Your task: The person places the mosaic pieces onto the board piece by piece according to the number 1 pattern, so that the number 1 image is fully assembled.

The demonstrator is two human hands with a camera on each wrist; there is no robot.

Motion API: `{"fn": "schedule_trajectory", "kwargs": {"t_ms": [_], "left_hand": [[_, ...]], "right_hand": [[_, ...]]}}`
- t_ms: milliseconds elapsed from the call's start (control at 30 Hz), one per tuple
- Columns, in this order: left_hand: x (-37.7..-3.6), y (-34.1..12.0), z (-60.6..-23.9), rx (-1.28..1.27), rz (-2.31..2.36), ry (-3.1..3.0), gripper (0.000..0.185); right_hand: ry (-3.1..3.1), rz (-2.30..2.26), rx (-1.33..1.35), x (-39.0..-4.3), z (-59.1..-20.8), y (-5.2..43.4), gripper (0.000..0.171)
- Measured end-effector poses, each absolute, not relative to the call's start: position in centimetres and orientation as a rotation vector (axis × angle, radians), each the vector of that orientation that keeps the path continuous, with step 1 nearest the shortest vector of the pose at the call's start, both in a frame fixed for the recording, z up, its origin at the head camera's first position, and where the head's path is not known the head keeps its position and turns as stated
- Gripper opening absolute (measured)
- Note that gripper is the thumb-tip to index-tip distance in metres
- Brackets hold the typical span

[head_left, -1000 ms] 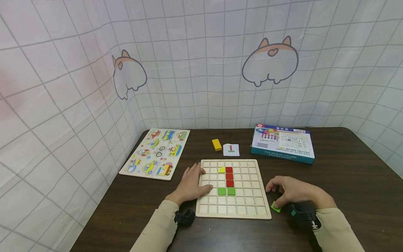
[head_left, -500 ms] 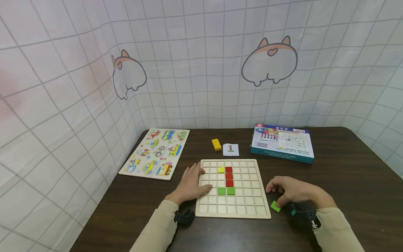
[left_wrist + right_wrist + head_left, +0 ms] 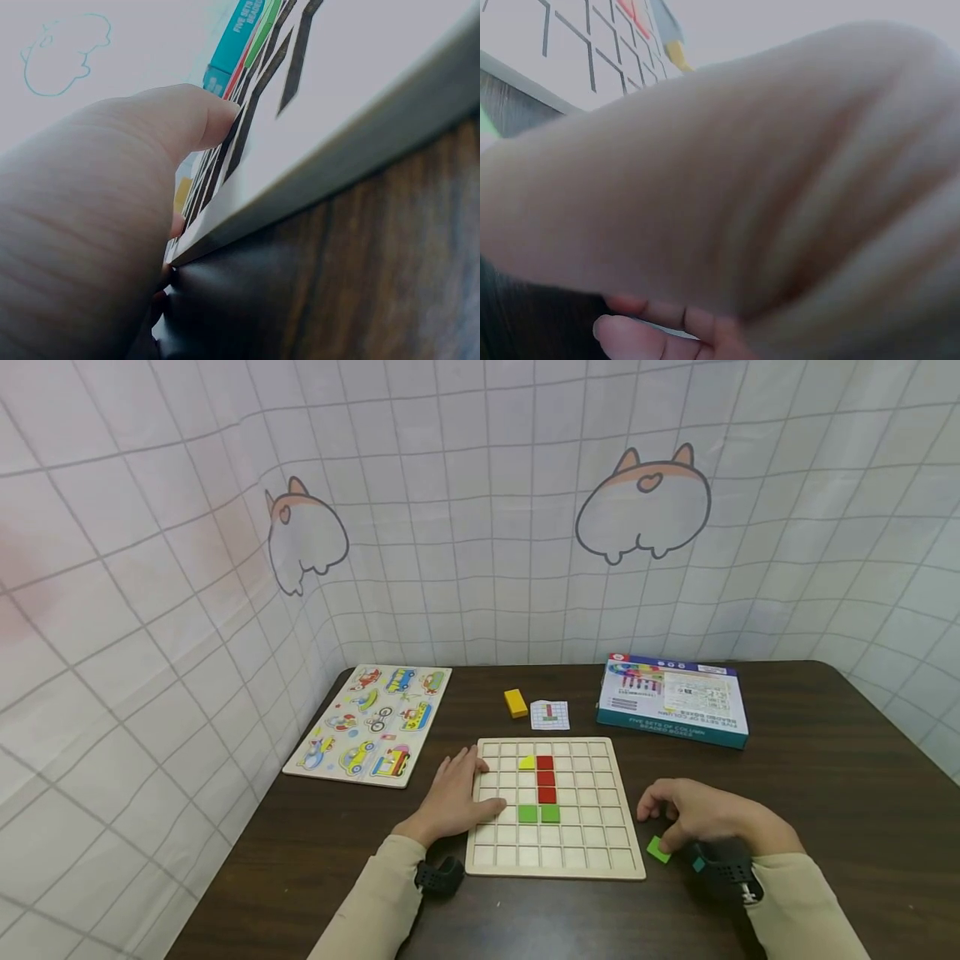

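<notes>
A pale wooden grid board [image 3: 573, 860] lies in front of me. On it sit a yellow tile [image 3: 527, 763], a column of red tiles [image 3: 546, 778] and two green tiles [image 3: 538, 814]. My left hand [image 3: 452, 802] rests on the board's left side, fingers extended along the edge; in the left wrist view its thumb [image 3: 202, 116] lies over the rim. Right of the board, my right hand [image 3: 705, 817] has its fingers curled and holds a loose green tile [image 3: 657, 851] at its thumb tip. The fingertips under that tile are hidden.
Behind the board are a yellow block [image 3: 516, 703] and a small pattern card [image 3: 550, 716]. A picture puzzle board [image 3: 371, 727] lies at the left. A teal-edged box [image 3: 672, 702] stands at the back right. A gridded white cloth [image 3: 465, 527] hangs behind the dark table [image 3: 525, 918].
My right hand and the green tile at its thumb have shifted very slightly to the right. The left hand and the tiles on the board stay in place.
</notes>
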State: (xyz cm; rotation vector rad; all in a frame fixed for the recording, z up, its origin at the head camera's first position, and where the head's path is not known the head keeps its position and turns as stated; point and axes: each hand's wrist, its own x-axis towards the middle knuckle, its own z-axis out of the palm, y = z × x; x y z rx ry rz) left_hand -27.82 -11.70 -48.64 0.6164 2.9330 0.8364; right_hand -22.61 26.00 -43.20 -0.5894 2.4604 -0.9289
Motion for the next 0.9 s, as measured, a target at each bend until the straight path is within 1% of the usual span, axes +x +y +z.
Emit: {"fn": "schedule_trajectory", "kwargs": {"t_ms": [300, 433, 500, 733, 900], "left_hand": [[-27.76, -11.82, -48.62, 0.61, 0.842, 2.934, 0.062], [-27.74, -11.74, -48.53, 0.613, 0.846, 2.931, 0.063], [-27.76, -11.67, -48.55, 0.614, 0.843, 2.933, 0.063], [-27.76, -11.58, -48.49, 0.619, 0.84, 2.935, 0.061], [-27.64, -11.68, -48.3, 0.636, 0.874, 2.928, 0.059]], "right_hand": [[2.558, -0.973, -0.571, -22.97, -43.52, 26.02, 0.022], [2.598, -0.976, -0.545, -23.07, -43.76, 26.03, 0.018], [2.615, -0.97, -0.548, -23.09, -43.85, 26.06, 0.019], [2.596, -0.969, -0.541, -23.11, -43.89, 26.17, 0.03], [2.621, -0.951, -0.49, -23.22, -44.03, 26.01, 0.025]]}}
